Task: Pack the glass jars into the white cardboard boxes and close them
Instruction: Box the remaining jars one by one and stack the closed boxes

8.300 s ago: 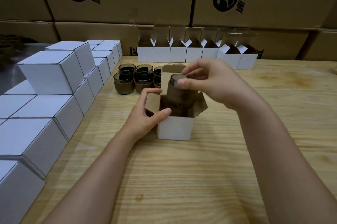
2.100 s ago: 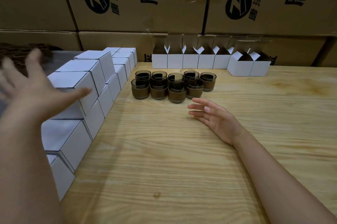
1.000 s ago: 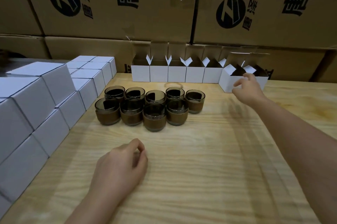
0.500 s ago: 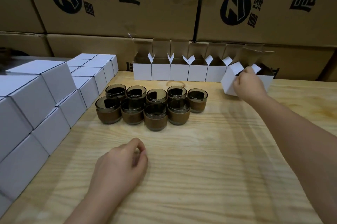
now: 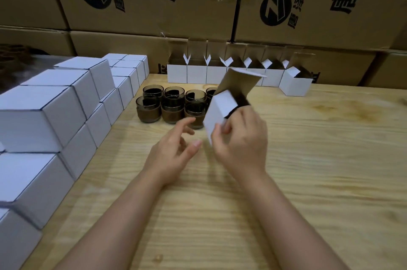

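One box (image 5: 220, 111) is held in the air by the right hand (image 5: 242, 144), tilted so that its open mouth faces up and away from the person, its brown lid flap (image 5: 239, 82) raised above it. The right fingers (image 5: 253, 120) are curled round the box's near lower corner, the thumb pressed against its white side. It hangs above the surface (image 5: 308, 159), just in front of the jars (image 5: 171, 104) and hiding part of that group. The left hand (image 5: 174, 148) is just beside the box on its left, fingers (image 5: 185, 123) spread and loosely bent, holding nothing; whether a fingertip touches the box cannot be told. The jars are dark glass, brown in their lower halves, standing upright in two close rows on the surface, touching one another; the ones at the right end are hidden behind the box. Behind them, along the far edge, a row of open boxes (image 5: 198, 74) stands side by side with flaps up, and one more open box (image 5: 295, 85) sits at the row's right end, turned at an angle. Closed boxes (image 5: 55, 111) are stacked in tiers down the left side of the surface. Large brown cartons (image 5: 154, 5) with dark printed logos and characters fill the wall at the back.
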`<state>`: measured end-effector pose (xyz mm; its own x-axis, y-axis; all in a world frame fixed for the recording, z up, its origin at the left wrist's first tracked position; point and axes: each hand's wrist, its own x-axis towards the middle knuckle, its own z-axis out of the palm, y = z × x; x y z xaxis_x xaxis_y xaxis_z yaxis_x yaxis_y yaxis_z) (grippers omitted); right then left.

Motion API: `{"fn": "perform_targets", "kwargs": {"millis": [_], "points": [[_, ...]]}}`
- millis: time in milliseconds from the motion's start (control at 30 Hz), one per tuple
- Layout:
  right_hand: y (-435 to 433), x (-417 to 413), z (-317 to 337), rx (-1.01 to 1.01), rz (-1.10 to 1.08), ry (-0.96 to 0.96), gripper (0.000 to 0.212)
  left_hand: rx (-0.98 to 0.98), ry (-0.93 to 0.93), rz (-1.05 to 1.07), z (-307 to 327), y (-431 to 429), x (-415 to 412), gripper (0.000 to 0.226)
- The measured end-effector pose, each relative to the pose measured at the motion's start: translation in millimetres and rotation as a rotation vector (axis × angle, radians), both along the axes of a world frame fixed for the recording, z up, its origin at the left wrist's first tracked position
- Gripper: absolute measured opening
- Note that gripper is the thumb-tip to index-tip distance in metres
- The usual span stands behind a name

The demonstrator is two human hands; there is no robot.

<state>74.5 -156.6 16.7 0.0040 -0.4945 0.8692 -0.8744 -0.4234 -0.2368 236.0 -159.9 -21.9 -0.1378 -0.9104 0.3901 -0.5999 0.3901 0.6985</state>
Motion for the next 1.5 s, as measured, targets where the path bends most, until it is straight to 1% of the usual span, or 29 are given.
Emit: {"fn": "perform_targets", "kwargs": {"millis": [100,167,333,433,533,700,800,900,967,1067,1100,1167,1233,1300,1400,1500], "points": [[16.5,20.7,-9.7,0.073,-0.054,0.088,0.019,-0.036,0.060,-0.074,2.4,3.2,-1.3,0.074],[21.5,25.9,-14.7,0.101,-0.081,0.108,0.018,-0.026,0.080,-0.103,2.1,2.7,-1.9,0.074],[31.6,29.3,-26.3,0.097,0.004,0.149,0.018,0.034,0.091,-0.128,-1.0,-3.3,-1.3,0.080],[31.3,25.1,-24.4,0.051,0.092,0.102,0.017,0.032,0.112,-0.120,-1.8,-5.0,-1.3,0.076],[26.4,14.8,-19.5,-0.052,0.150,0.080,0.014,0.028,0.131,-0.119,-2.6,-5.6,-1.3,0.070],[13.6,-7.6,-17.5,-0.124,0.063,0.018,0.016,0.055,0.161,-0.124,-4.9,-8.1,-0.8,0.070],[7.4,-19.2,-17.3,-0.126,0.028,-0.036,0.017,0.052,0.155,-0.113,-5.0,-7.8,-0.5,0.059],[4.9,-26.7,-20.6,-0.012,0.045,-0.137,0.018,0.048,0.143,-0.105,-4.7,-7.4,0.0,0.056],[3.5,-29.4,-24.5,0.070,0.112,-0.184,0.017,0.048,0.137,-0.101,-4.7,-7.5,-0.1,0.057],[0.4,-32.0,-25.2,0.116,0.240,-0.241,0.014,0.039,0.128,-0.099,-4.0,-6.8,-0.4,0.053],[-1.0,-32.2,-24.6,0.131,0.277,-0.256,0.019,0.035,0.126,-0.100,-3.6,-6.3,-0.4,0.052],[-4.0,-32.2,-24.4,0.179,0.343,-0.264,0.038,0.028,0.123,-0.108,-2.9,-5.2,-0.2,0.053],[-5.8,-31.7,-26.1,0.250,0.392,-0.250,0.049,0.024,0.126,-0.121,-2.3,-4.5,-0.1,0.055],[-8.9,-32.4,-29.0,0.336,0.410,-0.251,0.053,0.025,0.142,-0.141,-2.2,-4.2,0.4,0.058],[-13.1,-33.5,-32.7,0.450,0.352,-0.308,0.055,0.027,0.147,-0.176,-3.3,-5.2,0.5,0.060],[-12.4,-32.3,-34.6,0.520,0.356,-0.322,0.056,0.032,0.158,-0.215,-4.9,-6.8,-1.0,0.062]]}}
